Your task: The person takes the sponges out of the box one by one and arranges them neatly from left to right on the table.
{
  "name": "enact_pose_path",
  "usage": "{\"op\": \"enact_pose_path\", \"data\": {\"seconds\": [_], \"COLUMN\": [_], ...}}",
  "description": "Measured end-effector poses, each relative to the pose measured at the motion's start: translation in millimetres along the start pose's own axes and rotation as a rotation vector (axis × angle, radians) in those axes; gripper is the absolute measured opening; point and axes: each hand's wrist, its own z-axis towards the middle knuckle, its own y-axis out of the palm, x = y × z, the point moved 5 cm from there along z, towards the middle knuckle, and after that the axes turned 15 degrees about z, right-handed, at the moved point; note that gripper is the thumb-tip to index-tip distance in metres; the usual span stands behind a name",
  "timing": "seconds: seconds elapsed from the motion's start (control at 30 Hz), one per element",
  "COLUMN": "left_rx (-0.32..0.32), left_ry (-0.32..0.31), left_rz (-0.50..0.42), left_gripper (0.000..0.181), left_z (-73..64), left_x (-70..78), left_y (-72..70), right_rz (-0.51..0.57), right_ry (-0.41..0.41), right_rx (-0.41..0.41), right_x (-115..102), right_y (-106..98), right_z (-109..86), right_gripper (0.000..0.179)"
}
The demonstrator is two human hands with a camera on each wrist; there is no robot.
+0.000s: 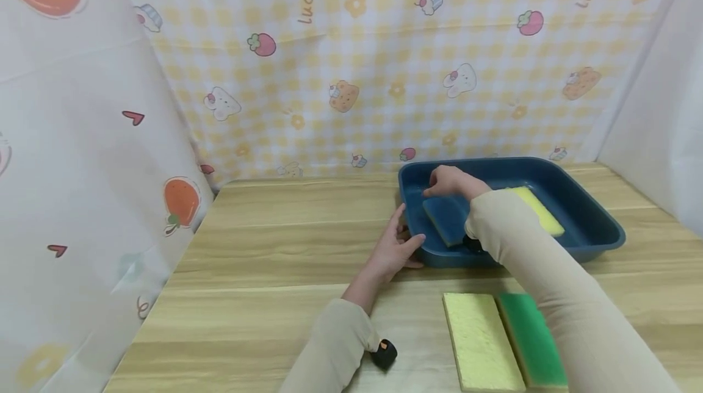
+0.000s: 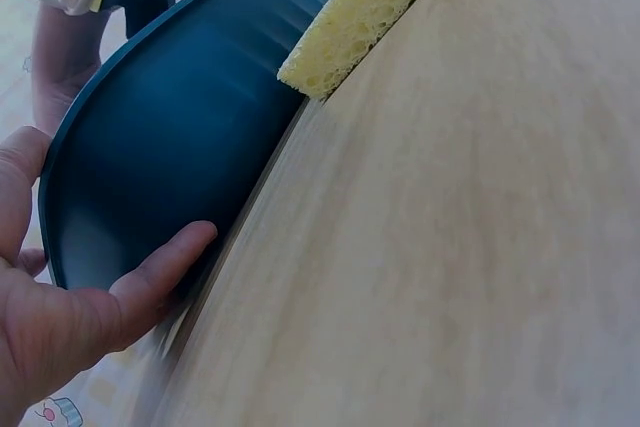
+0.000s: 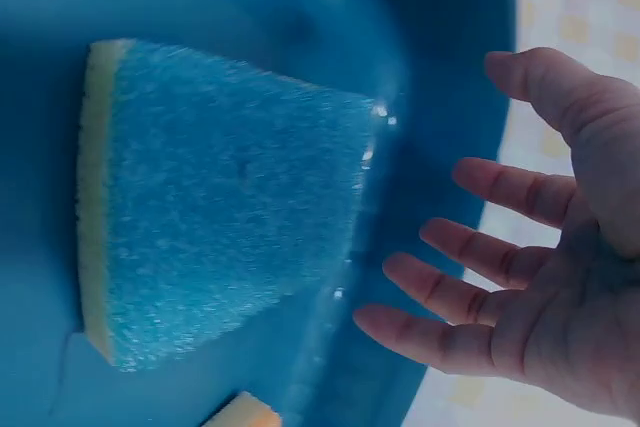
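A dark blue rectangular basin (image 1: 590, 210) stands at the back right of the wooden table. My left hand (image 1: 391, 248) rests against the basin's front left corner; in the left wrist view its fairly straight fingers (image 2: 165, 262) touch the outer wall. Over the basin's left end is my right hand (image 1: 453, 180), with fingers spread and nothing held in the right wrist view. Near those fingers a blue sponge (image 3: 230, 197) with a pale edge lies on the basin floor. A yellow sponge (image 1: 540, 213) lies farther right inside, partly hidden by the right sleeve.
In front of the basin, a pale yellow sponge (image 1: 483, 341) and a green-topped sponge (image 1: 529, 335) lie side by side on the table (image 1: 263, 271). The right forearm covers part of the green one. A patterned cloth (image 1: 373, 63) hangs behind the table.
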Motion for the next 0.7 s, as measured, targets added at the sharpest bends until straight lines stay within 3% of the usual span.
{"op": "enact_pose_path", "data": {"seconds": [0.33, 0.7], "left_rx": [0.010, 0.017], "left_ry": [-0.005, -0.008], "left_rz": [0.010, 0.024], "left_gripper": [0.072, 0.071], "left_z": [1.2, 0.0], "left_x": [-3.5, -0.9], "left_y": [-0.8, -0.2], "right_rz": [-0.040, -0.074], "right_ry": [0.060, 0.069], "right_rx": [-0.075, -0.129], "right_x": [10.2, 13.6], "right_y": [8.5, 20.8], "right_z": [6.9, 19.1], "right_gripper": [0.054, 0.047]}}
